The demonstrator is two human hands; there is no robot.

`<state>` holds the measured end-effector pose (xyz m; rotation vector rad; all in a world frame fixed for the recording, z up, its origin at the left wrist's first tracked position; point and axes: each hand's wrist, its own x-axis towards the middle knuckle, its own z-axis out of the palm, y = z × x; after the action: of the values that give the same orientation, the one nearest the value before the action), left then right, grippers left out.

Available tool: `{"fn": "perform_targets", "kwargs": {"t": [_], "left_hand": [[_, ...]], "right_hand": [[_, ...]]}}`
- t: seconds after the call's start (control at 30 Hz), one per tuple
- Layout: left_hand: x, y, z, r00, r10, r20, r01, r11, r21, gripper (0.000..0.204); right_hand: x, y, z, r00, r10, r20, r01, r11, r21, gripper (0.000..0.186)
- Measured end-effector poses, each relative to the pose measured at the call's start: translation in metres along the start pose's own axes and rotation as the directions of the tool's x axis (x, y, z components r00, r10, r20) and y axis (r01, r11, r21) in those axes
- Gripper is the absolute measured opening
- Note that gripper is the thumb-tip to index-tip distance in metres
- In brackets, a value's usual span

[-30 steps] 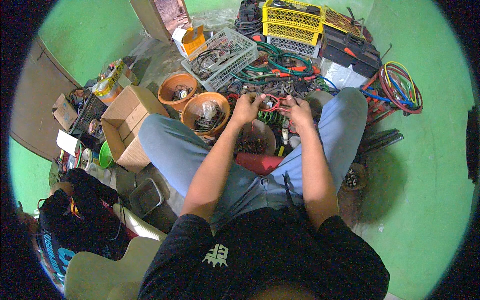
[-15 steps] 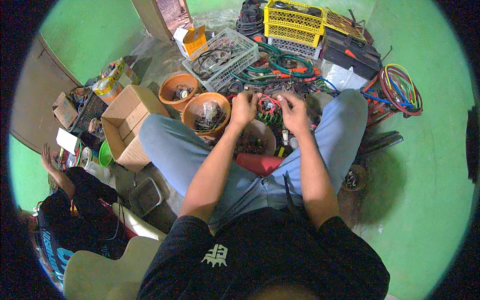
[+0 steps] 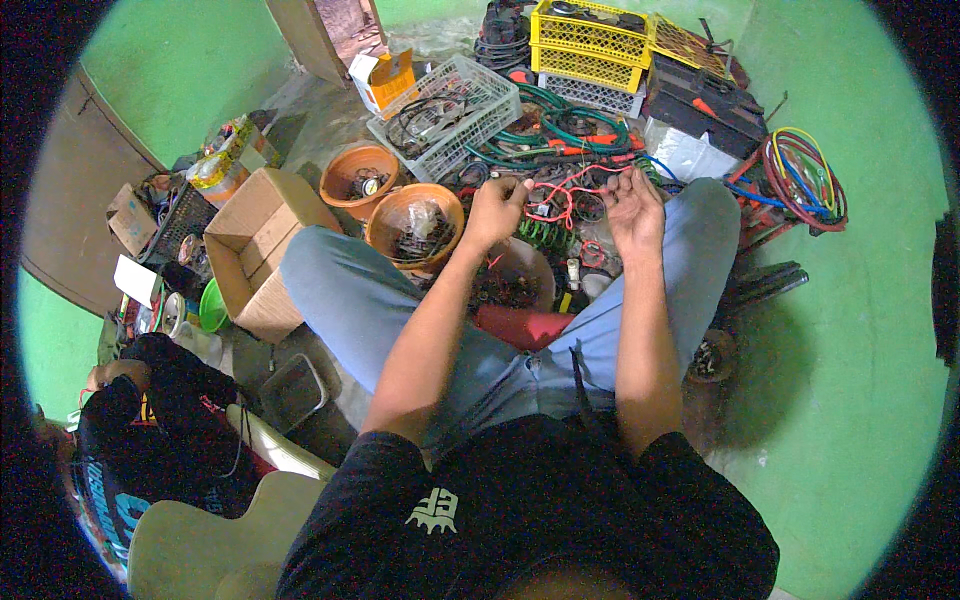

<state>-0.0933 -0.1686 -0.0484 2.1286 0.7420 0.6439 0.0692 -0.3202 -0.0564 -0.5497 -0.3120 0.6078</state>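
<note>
A thin red wire [image 3: 568, 189], looped and tangled, stretches between my two hands above the pile of parts. My left hand [image 3: 496, 214] pinches one side of it between thumb and fingertips. At the other side, my right hand [image 3: 637, 215] has its palm turned up, and the wire runs to its fingertips, which are bent around it. Below the wire lie green coiled cord [image 3: 547, 235] and a bowl of small dark parts [image 3: 520, 285], set between my knees.
Orange pots [image 3: 412, 215] of small parts and a cardboard box [image 3: 262, 250] stand to the left. Beyond lie a grey crate [image 3: 450, 112], green hose [image 3: 585, 125], yellow crates [image 3: 588, 45] and a black toolbox [image 3: 700, 105]. Coiled hoses [image 3: 800, 180] hang at right. Another person [image 3: 160, 430] sits at lower left.
My hands have moved apart, the right one shifting right and turning palm up. The red wire, bunched before, is now spread out between them. The other person's raised hand has come down.
</note>
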Motion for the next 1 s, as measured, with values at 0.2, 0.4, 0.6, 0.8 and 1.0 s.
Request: {"fn": "perform_targets", "kwargs": {"t": [0.2, 0.4, 0.6, 0.8, 1.0], "left_hand": [[-0.007, 0.001, -0.001, 0.965, 0.196, -0.175, -0.176, 0.976, 0.127, 0.033], [-0.008, -0.012, 0.004, 0.982, 0.183, -0.053, -0.167, 0.961, 0.22, 0.029], [-0.005, -0.007, 0.007, 0.987, 0.151, -0.061, -0.152, 0.988, -0.018, 0.031], [-0.006, 0.005, 0.003, 0.982, 0.139, -0.131, -0.141, 0.99, -0.004, 0.034], [-0.003, -0.002, -0.009, 0.985, 0.137, -0.101, -0.14, 0.99, -0.025, 0.033]], "right_hand": [[-0.005, -0.005, 0.0, 0.991, 0.088, 0.102, -0.005, 0.779, -0.627, 0.029], [-0.036, 0.013, 0.037, 0.778, -0.188, 0.599, 0.544, -0.275, -0.793, 0.057], [-0.035, 0.036, 0.028, 0.79, -0.006, 0.614, 0.611, -0.091, -0.787, 0.038], [-0.021, 0.032, 0.017, 0.799, -0.189, 0.571, 0.595, 0.112, -0.796, 0.013], [-0.006, 0.017, 0.0, 0.913, -0.318, -0.255, 0.074, 0.744, -0.664, 0.017]]}}
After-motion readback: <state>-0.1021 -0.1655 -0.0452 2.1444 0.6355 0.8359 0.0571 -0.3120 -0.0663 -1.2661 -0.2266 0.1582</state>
